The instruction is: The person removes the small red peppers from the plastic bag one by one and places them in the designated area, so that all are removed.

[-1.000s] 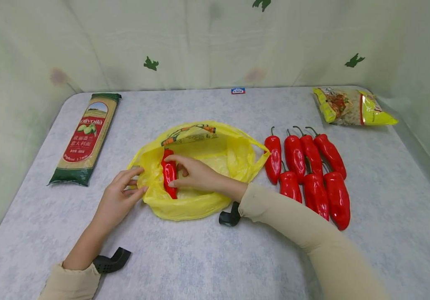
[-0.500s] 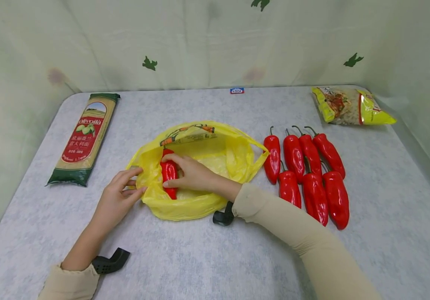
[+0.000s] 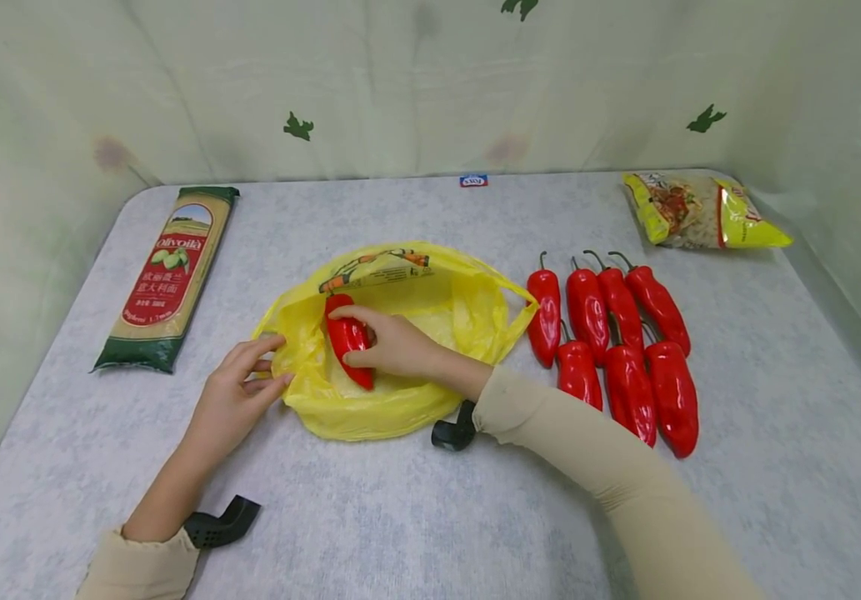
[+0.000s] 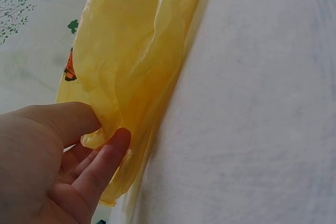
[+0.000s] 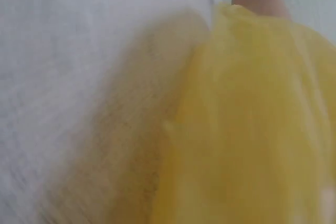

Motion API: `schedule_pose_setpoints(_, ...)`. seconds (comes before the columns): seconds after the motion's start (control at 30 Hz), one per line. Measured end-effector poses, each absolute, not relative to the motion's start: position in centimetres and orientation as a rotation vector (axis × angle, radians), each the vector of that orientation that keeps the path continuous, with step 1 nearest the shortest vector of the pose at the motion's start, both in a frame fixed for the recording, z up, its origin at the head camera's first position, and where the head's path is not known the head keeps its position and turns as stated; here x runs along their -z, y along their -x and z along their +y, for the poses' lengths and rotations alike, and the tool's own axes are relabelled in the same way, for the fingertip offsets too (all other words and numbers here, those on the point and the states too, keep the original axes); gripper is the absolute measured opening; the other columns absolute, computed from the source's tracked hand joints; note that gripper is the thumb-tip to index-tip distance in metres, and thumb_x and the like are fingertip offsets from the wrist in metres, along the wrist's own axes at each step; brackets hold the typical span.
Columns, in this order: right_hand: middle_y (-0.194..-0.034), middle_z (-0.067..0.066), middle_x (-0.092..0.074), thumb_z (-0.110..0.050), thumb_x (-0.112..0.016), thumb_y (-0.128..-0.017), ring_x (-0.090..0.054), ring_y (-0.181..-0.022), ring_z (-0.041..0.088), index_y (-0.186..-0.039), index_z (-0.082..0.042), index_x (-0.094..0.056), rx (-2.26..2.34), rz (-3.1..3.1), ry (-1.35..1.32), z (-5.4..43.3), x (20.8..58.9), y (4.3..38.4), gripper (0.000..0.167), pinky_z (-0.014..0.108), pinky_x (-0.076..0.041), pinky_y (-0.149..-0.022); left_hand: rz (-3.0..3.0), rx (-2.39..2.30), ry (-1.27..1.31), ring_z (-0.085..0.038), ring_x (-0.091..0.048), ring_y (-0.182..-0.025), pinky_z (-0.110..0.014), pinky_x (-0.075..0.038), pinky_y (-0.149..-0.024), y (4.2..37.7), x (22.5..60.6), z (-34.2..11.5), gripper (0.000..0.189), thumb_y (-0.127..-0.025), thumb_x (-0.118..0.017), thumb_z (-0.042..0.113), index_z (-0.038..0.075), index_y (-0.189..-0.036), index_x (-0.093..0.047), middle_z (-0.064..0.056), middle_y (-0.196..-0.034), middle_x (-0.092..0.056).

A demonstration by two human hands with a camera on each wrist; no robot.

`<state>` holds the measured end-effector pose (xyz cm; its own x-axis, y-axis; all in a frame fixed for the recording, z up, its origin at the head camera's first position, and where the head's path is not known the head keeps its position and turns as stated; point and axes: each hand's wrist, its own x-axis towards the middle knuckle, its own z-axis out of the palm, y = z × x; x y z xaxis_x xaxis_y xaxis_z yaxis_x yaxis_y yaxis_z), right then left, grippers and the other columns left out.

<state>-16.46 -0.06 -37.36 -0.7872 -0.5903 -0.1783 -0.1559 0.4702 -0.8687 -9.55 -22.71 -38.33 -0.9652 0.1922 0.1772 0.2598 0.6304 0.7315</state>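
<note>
A yellow plastic bag [image 3: 370,419] lies on the table with its mouth spread wide. My right hand [image 3: 398,346] is inside the mouth, gripping a red pepper [image 3: 345,337] between thumb and fingers. That pepper slants, its lower end toward the right. At the bag's left edge, my left hand [image 3: 238,390] pinches the plastic. In the left wrist view, the thumb and fingers [image 4: 100,171] of that hand close on a fold of the bag [image 4: 142,51]. Yellow plastic [image 5: 247,129] covers most of the right wrist view and hides nearly all of the right hand's work.
Several more red peppers [image 3: 588,317] lie in two rows right of the bag. A spaghetti packet [image 3: 167,275] is at the left, and a yellow-ended food packet [image 3: 700,212] at the back right. A small blue and red label [image 3: 473,181] sits at the back edge.
The red pepper in my right hand has turned from nearly straight to a slant, its lower end shifting right. The left hand stays at the bag's edge.
</note>
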Motion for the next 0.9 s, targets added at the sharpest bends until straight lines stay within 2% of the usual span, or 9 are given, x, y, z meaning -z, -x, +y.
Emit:
schedule_pose_setpoints(0.17, -0.086, 0.004, -0.056, -0.019, -0.067, -0.081, -0.053, -0.066, 0.016, -0.128, -0.027, -0.046, 1.37, 2.19, 0.591, 0.7, 36.4, 16.0, 0.053, 0.023, -0.045, -0.051, -2.742, 1.28, 0.397, -0.01, -0.051, -0.087, -0.009, -0.046, -0.07, 9.6, 38.5, -22.8, 0.05, -0.079, -0.066, -0.001, 0.0, -0.126, -0.048, -0.013, -0.116, -0.048)
schedule_pose_setpoints(0.33, -0.08, 0.009, -0.057, -0.016, -0.067, -0.081, -0.055, -0.066, 0.023, -0.127, -0.026, -0.047, 1.499, 2.081, 0.58, 2.0, 34.8, 15.1, 0.051, 0.026, -0.047, -0.054, -2.738, 1.285, 0.403, -0.006, -0.051, -0.087, -0.01, -0.046, -0.07, 9.6, 38.6, -22.8, 0.052, -0.078, -0.067, -0.001, 0.001, -0.126, -0.048, -0.012, -0.116, -0.048)
schedule_pose_setpoints(0.43, -0.076, 0.011, -0.055, -0.013, -0.066, -0.081, -0.051, -0.065, 0.025, -0.127, -0.023, -0.047, 1.56, 2.03, 0.619, 3.1, 33.8, 14.4, 0.05, 0.027, -0.046, -0.055, -2.738, 1.283, 0.405, -0.006, -0.05, -0.088, -0.01, -0.046, -0.07, 9.7, 38.6, -22.8, 0.052, -0.079, -0.066, -0.001, 0.001, -0.127, -0.048, -0.011, -0.116, -0.048)
schedule_pose_setpoints(0.6, -0.087, 0.008, -0.057, -0.007, -0.063, -0.082, -0.053, -0.07, 0.022, -0.127, -0.02, -0.047, 1.608, 1.93, 0.687, 5.8, 32.2, 12.1, 0.05, 0.03, -0.051, -0.062, -2.721, 1.298, 0.426, -0.009, -0.051, -0.088, -0.009, -0.046, -0.069, 9.7, 38.5, -22.7, 0.052, -0.079, -0.066, -0.002, 0.001, -0.127, -0.048, -0.013, -0.116, -0.048)
schedule_pose_setpoints(0.77, -0.116, 0.0, -0.05, -0.004, -0.061, -0.082, -0.053, -0.091, 0.02, -0.13, -0.024, -0.043, 1.611, 1.95, 0.778, 10.1, 30.3, 9.2, 0.055, 0.037, -0.052, -0.072, -2.72, 1.306, 0.426, -0.013, -0.051, -0.088, -0.008, -0.045, -0.07, 9.6, 38.4, -22.7, 0.053, -0.078, -0.066, -0.002, 0.001, -0.127, -0.048, -0.014, -0.117, -0.048)
schedule_pose_setpoints(0.9, -0.125, 0.002, -0.044, 0.002, -0.061, -0.082, -0.049, -0.101, 0.022, -0.132, -0.02, -0.041, 1.671, 2.101, 0.805, 14.7, 29.1, 7.5, 0.058, 0.036, -0.052, -0.074, -2.734, 1.292, 0.408, -0.016, -0.052, -0.088, -0.009, -0.046, -0.07, 9.6, 38.4, -22.7, 0.052, -0.079, -0.066, -0.001, 0.002, -0.127, -0.048, -0.012, -0.117, -0.048)
